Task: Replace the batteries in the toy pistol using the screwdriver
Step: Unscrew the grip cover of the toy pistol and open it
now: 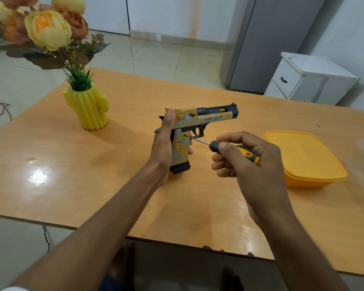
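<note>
Landmark: the toy pistol (pixel 200 122), held upright above the middle of the bench (pixel 114 185), barrel pointing right, magazine base downward.

Far left of the pistol: one yellow cactus-shaped vase (pixel 88 108) standing on the bench, holding one bunch of artificial flowers (pixel 46 28).

Just left of the pistol: left hand (pixel 166 143), wrapped round the back of the grip, thumb up along the rear of the slide, fingertips showing on the far side. Firm enclosing hold.

The pistol itself: one. Looks like a hollow plastic moulding, so probably light and stiff, with a glossy, somewhat slippery surface. The grip is the sensible place to hold it; it braces the body against the driver's push. The barrel would give less control.

Just right of the pistol: one screwdriver (pixel 233 150), black-and-yellow handle, thin metal shaft. The tip meets the upper grip behind the trigger guard, apparently at a screw. The shaft is slim and could slip out if tilted; it wants steady axial pressure.

Right hand (pixel 240 158) is curled round the screwdriver handle, thumb and fingers closed on it.

Further right of the pistol: one orange lidded container (pixel 303 156), resting on the bench, well apart.

Batteries: none visible. Compartment cover appears not yet off.
</note>
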